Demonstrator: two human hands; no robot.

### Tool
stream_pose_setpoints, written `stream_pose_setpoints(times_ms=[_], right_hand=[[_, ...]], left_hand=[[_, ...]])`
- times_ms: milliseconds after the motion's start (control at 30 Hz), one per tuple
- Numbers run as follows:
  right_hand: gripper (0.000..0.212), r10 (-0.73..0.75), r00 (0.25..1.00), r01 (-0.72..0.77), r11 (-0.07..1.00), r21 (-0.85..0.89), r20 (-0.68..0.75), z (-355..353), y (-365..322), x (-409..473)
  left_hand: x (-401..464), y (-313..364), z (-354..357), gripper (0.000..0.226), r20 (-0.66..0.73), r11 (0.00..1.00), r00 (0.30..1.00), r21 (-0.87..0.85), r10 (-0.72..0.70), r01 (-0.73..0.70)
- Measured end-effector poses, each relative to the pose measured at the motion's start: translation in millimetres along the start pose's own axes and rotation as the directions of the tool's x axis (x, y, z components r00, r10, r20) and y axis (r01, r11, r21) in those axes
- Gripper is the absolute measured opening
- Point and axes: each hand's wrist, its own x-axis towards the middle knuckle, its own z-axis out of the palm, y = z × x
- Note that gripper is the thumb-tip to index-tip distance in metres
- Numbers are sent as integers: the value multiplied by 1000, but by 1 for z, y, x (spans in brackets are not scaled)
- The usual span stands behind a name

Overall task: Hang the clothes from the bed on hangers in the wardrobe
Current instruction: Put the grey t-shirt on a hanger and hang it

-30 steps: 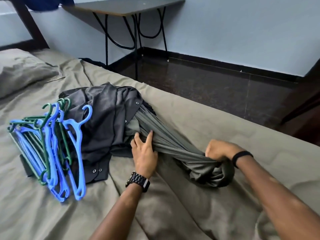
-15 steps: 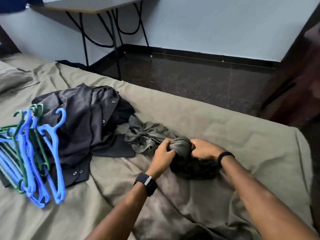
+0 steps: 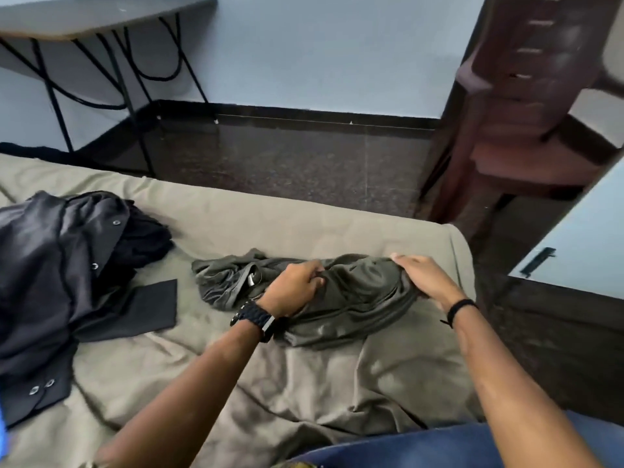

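A crumpled olive-grey garment [image 3: 351,298] is held bunched on the bed [image 3: 337,383]. It is pinched by the left hand [image 3: 293,288] and gripped by the right hand [image 3: 425,278].

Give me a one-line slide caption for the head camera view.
Both hands, left hand and right hand, grip a grey-green garment on the bed beside dark clothes.

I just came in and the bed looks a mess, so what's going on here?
A person is sorting clothes on the bed. Both hands grip a crumpled grey-green garment: the left hand bunches its middle, and the right hand holds its far edge near the corner of the bed. A dark shirt with snap buttons lies in a heap to the left, untouched. Nothing is on a hanger yet.
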Motion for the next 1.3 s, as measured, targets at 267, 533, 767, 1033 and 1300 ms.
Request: stream_pose_setpoints(times_ms=[267, 533, 767, 1033, 1300], right_hand=[[86, -314, 947, 306, 802, -512, 73, 44, 30, -24], [31, -22, 944, 154, 913, 378, -331, 29, 43, -22], [52, 245, 960, -222, 382, 897, 134, 9, 42, -30], [55, 28, 997, -72, 243, 967, 68, 4, 37, -33], [40, -14, 996, 81, 450, 889, -84, 4, 44, -29]], left_hand=[[10, 27, 11, 8, -37, 969, 999, -247, -9, 0], [-7, -5, 9, 83, 175, 980, 984, 195, 13, -47], [-12, -12, -16, 22, 112, 998, 993, 56, 30, -36], [-1, 19, -34, 17, 120, 620, 974, -755, -192, 216], [14, -28, -33, 27, -176, 930, 920, -183, -351, 320]])
